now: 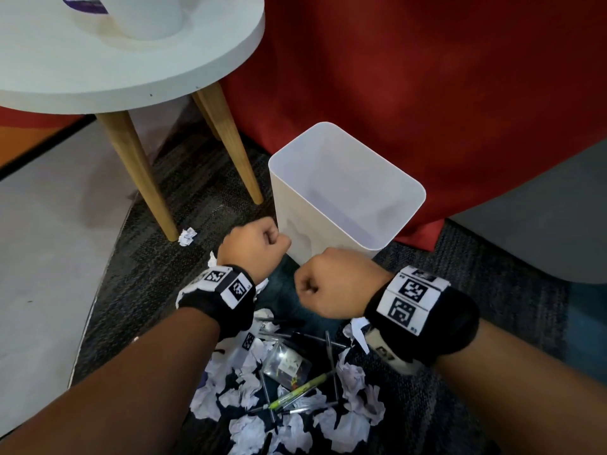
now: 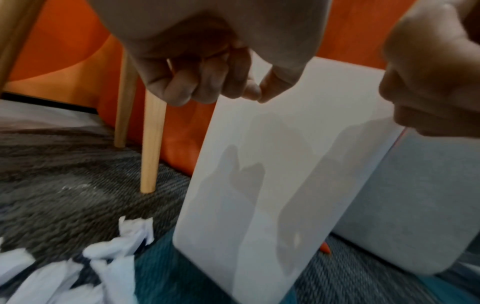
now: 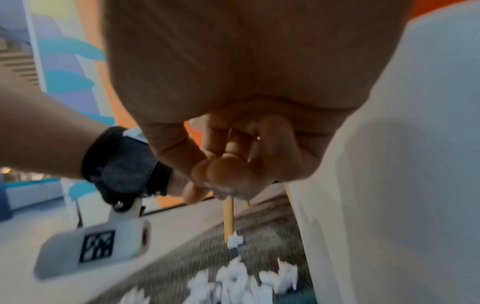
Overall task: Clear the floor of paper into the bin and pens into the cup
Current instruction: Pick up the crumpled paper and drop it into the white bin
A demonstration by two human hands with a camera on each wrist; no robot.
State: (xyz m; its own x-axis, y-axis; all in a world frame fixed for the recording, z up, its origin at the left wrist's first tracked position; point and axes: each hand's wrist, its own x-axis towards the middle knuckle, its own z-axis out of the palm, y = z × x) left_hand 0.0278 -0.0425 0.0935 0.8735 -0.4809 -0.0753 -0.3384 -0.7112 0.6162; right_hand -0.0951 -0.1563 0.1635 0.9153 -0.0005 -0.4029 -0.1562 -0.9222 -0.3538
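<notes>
Both hands are closed into fists just in front of the white bin, above the carpet. My left hand sits by the bin's near left corner; in the left wrist view its fingers curl against the thumb with nothing between them. My right hand hovers beside it, and its curled fingers also hold nothing. Below my wrists lies a heap of crumpled paper mixed with a green pen and dark pens. A white cup stands on the round table.
One paper ball lies apart by a wooden table leg. A clear plastic packet rests in the heap. A red curtain hangs behind the bin. A grey seat stands on the right.
</notes>
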